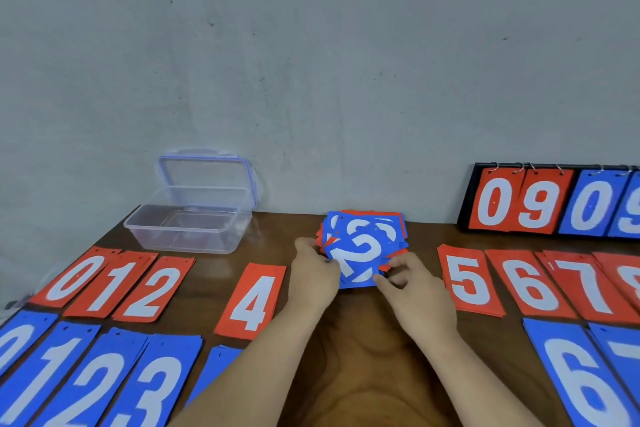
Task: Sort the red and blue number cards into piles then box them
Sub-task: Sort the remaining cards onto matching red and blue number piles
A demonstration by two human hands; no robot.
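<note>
A mixed heap of red and blue number cards (363, 239) lies at the table's far middle, a blue "2" card (356, 260) on top and askew. My left hand (313, 270) touches the heap's left edge with curled fingers. My right hand (408, 281) pinches the lower right corner of the top blue card. Red piles run in a row: 0, 1, 2 (152, 288) and 4 (251, 300) at left, 5 (469, 282), 6, 7 at right. Blue piles 0 to 3 (152, 388) lie near left, blue 6 (585, 385) near right.
An open clear plastic box (188, 229) with its lid (206, 170) leaning on the wall stands at the back left. A black flip scoreboard (554, 204) showing red 0, 9 and blue 0 stands at the back right. Bare wood (360, 357) lies between my forearms.
</note>
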